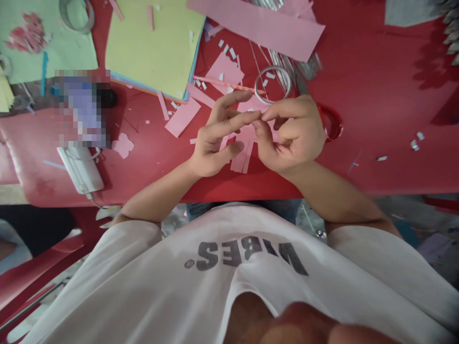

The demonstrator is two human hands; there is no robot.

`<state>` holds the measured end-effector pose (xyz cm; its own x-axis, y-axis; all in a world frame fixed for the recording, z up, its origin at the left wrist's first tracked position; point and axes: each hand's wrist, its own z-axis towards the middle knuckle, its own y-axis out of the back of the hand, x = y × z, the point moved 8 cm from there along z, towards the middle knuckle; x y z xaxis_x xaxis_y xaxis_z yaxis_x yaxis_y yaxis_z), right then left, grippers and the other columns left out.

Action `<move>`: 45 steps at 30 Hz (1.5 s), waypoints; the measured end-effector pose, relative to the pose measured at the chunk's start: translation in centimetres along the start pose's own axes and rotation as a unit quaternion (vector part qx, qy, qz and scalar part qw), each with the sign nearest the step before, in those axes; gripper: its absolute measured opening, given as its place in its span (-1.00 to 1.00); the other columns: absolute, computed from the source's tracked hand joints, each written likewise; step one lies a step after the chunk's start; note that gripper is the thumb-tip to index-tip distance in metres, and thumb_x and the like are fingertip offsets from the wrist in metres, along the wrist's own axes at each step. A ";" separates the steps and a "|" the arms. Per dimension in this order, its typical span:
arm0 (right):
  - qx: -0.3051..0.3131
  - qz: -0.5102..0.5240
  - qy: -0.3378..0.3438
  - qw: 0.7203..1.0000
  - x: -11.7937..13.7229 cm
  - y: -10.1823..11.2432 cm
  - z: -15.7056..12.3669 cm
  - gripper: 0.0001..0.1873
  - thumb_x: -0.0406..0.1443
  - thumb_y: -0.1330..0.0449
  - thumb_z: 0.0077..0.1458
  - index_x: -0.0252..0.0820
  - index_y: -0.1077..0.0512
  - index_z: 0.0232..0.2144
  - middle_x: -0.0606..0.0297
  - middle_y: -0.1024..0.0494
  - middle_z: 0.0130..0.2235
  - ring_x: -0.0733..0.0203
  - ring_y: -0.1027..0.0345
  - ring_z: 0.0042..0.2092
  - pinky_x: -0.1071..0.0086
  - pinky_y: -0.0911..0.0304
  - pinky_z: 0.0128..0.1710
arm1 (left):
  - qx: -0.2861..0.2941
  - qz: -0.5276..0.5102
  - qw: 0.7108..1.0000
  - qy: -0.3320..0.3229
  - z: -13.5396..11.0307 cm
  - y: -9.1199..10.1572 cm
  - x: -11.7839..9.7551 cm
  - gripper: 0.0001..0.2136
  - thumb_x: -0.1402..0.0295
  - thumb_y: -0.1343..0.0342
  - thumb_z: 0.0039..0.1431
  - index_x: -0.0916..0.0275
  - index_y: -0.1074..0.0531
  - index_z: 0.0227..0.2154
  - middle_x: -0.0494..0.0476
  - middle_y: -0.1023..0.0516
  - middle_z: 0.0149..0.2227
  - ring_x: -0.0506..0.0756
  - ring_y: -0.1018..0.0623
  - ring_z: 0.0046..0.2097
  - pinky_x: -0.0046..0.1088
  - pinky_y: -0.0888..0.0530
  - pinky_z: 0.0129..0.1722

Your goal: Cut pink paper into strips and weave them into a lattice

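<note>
Both hands meet over the near edge of a red table [376, 114]. My left hand [215, 138] has its upper fingers stretched out, while thumb and lower finger pinch a piece of pink paper [241, 152] cut into strips that hang down. My right hand [292, 134] is curled, thumb and forefinger pinching the same pink paper at its top. A roll of clear tape [273, 85] lies just beyond the hands.
A stack of yellow-green paper sheets [154, 45] lies at the back left, a large pink sheet [261, 26] at the back. Pink scraps [182, 117] litter the table. A white device [81, 168] sits left, a red ring [332, 125] by my right hand.
</note>
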<state>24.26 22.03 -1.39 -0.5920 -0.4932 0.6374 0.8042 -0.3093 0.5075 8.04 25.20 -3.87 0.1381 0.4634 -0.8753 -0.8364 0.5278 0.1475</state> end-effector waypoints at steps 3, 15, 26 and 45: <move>-0.022 -0.016 0.013 1.000 0.1 0.1 0.0 -0.59 -0.03 -0.22 0.43 0.03 -0.24 -0.43 0.28 -0.66 -0.15 0.00 -0.54 -0.14 -0.09 -0.48 -0.04 | -0.004 -0.032 0.995 0.092 -0.3 0.1 -0.3 -0.48 -0.15 -0.24 0.29 -0.32 -0.46 0.29 -0.08 -0.25 0.45 0.40 -0.40 0.41 -0.01 -0.55 0.17; -0.027 -0.037 0.026 0.999 1.9 0.9 1.2 -0.55 -0.16 -0.17 0.43 -0.01 -0.11 -0.49 0.34 -0.63 -0.28 0.08 -0.52 -0.22 0.01 -0.49 -0.08 | 0.017 -0.078 0.996 0.031 -0.4 -0.6 1.1 -0.32 -0.01 -0.32 0.23 -0.21 -0.35 0.40 0.02 -0.24 0.47 0.31 -0.48 0.29 -0.23 -0.61 -0.02; -0.072 -0.012 0.042 0.996 0.7 0.0 1.2 -0.76 0.01 -0.04 0.45 0.09 -0.39 -0.07 0.37 -0.50 -0.38 0.06 -0.49 -0.34 0.02 -0.53 -0.21 | 0.012 -0.207 0.971 0.118 -0.2 -0.7 1.1 -0.32 -0.07 -0.35 0.18 -0.19 -0.41 0.35 -0.09 -0.27 0.48 0.18 -0.62 0.16 -0.30 -0.61 0.04; -0.069 -0.029 0.000 0.997 -1.2 -0.3 0.1 -0.63 0.11 -0.09 0.43 0.08 -0.47 -0.26 0.34 -0.53 -0.36 0.04 -0.58 -0.25 -0.02 -0.56 -0.08 | 0.041 -0.121 0.984 0.128 -0.4 -0.7 0.2 -0.36 -0.19 -0.19 0.22 -0.34 -0.35 0.36 -0.22 -0.20 0.49 0.26 -0.54 0.29 -0.19 -0.58 0.20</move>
<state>24.74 22.77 -2.27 -0.6377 -0.4710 0.6095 0.7683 -0.4459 0.4592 8.43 24.68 -4.37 0.1823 0.1285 -0.9748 -0.7481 0.6614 -0.0527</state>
